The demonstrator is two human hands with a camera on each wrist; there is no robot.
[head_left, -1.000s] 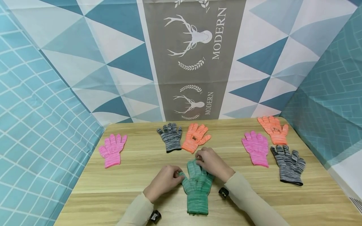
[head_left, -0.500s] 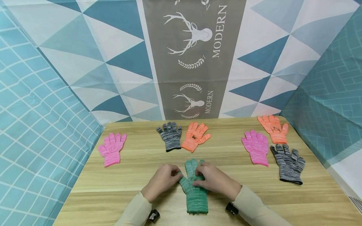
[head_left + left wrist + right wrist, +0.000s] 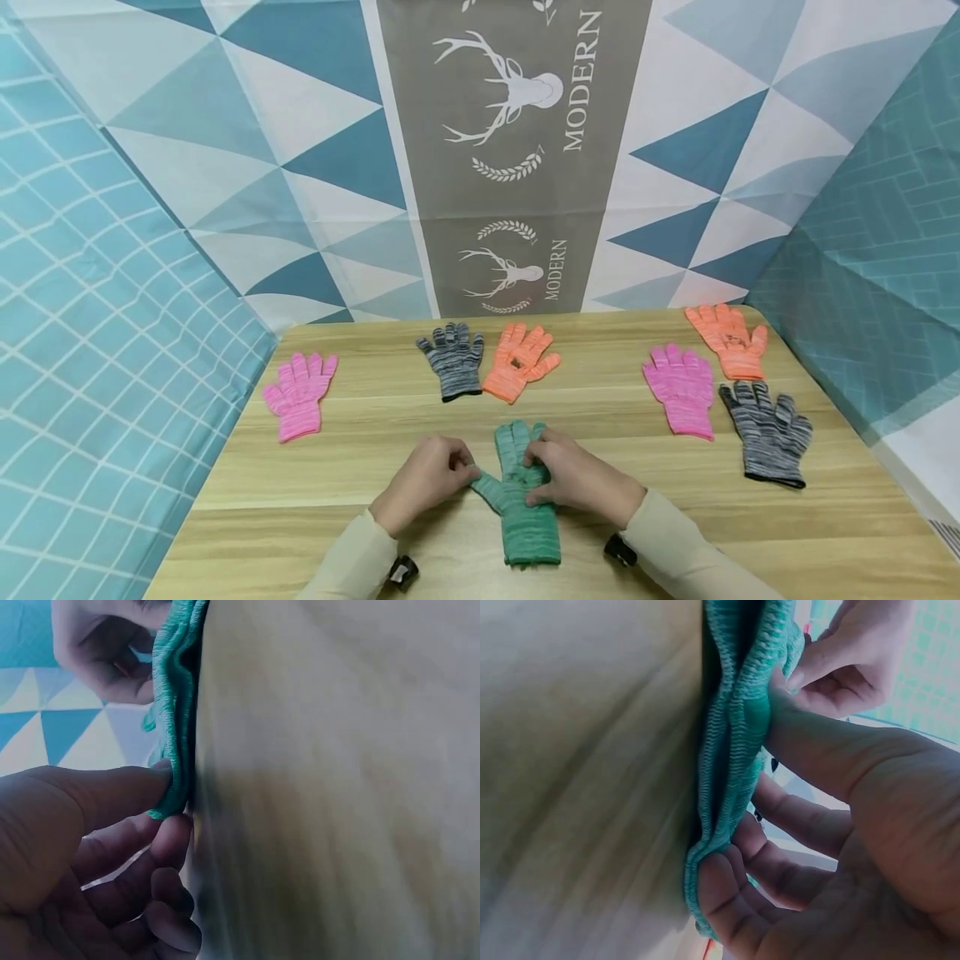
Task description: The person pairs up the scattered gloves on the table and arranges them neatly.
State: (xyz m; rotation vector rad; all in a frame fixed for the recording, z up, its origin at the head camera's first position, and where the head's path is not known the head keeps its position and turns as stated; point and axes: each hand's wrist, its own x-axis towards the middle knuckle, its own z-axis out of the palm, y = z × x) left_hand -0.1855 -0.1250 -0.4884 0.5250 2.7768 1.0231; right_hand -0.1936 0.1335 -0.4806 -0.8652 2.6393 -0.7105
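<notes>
A green knit glove lies on the table in front of me, cuff toward me and fingers pointing away. My left hand pinches the tip of the glove's thumb, which sticks out to the left; the left wrist view shows the green fabric between thumb and forefinger. My right hand holds the glove's right side, thumb on its palm and fingers curled at the edge. Layered green knit stands beside that thumb in the right wrist view. The right hand hides part of the glove's fingers.
Behind lie a grey-black glove and an orange glove. A pink glove is at the left. On the right are another pink glove, an orange glove and a grey-black glove. A patterned curtain hangs behind the table.
My right hand has come back from the glove's fingertips to its right side near the palm. The left hand keeps the thumb tip, now drawn out straighter; the glove's cuff has shifted slightly right.
</notes>
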